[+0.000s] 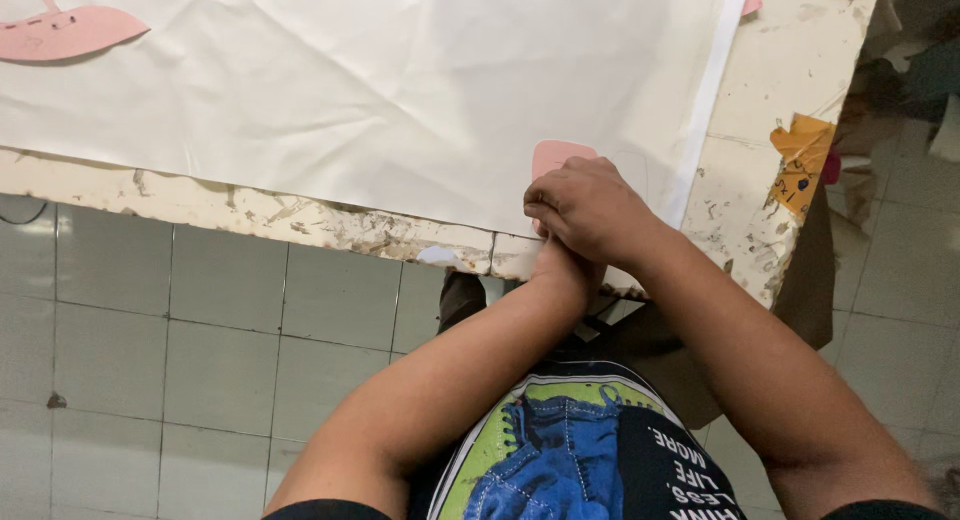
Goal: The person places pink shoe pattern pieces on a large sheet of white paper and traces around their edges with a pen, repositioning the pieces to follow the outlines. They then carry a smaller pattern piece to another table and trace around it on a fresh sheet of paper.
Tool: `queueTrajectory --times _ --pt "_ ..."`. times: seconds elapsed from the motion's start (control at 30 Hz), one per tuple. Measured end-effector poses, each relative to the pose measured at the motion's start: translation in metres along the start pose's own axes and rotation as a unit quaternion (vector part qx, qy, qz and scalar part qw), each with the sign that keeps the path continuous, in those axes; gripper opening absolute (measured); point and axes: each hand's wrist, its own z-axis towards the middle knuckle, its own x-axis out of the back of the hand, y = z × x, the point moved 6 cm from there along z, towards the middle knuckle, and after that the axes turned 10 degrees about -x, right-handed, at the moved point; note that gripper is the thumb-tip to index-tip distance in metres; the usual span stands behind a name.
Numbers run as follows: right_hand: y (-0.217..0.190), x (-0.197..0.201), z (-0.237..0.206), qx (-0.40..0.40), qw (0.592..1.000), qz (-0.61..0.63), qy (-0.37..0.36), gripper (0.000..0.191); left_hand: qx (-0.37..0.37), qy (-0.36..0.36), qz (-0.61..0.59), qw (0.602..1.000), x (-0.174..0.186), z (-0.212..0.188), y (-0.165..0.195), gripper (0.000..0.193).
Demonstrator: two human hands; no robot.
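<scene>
Beneath the curled fingers of the right hand point(590, 208) lies one small pink piece point(560, 156), mostly covered, its grip unclear; left hand point(562, 268) is largely hidden under the right, its fingers unreadable; beyond the fingers spreads one white sheet point(400, 90) on a worn table point(790, 60); far leftward, one pink cutout point(62, 32), cropped; right of them, one orange tag point(800, 162).

Two hands point(585, 210), three pink cutouts point(558, 156)
</scene>
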Motion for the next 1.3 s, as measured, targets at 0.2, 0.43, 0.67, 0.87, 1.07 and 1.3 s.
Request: queueTrajectory --times 0.2,0.43,0.67,0.87,1.07,1.3 --pt "0.009 0.009 -0.005 -0.023 0.998 -0.003 0.060 0.013 0.024 0.053 -0.004 0.998 0.000 0.003 -0.004 0.034" --pt "0.008 0.012 -0.010 0.008 0.994 0.028 0.104 0.010 0.033 0.093 0.017 0.995 -0.007 0.007 -0.003 0.030" --pt "0.010 0.006 -0.013 0.003 0.993 0.041 0.107 0.010 0.003 0.084 0.008 0.996 0.003 -0.002 -0.004 0.033" --pt "0.014 0.007 -0.019 -0.051 0.990 0.084 0.101 0.017 -0.032 0.020 0.045 0.998 0.007 -0.009 -0.001 0.032" --pt "0.015 0.012 -0.021 -0.060 0.995 0.015 0.081 0.013 -0.011 0.053 0.036 0.998 0.002 -0.008 -0.001 0.033" --pt "0.010 0.013 -0.006 -0.030 0.991 0.051 0.119 0.013 0.029 0.210 -0.069 0.975 0.015 -0.014 -0.017 0.029"
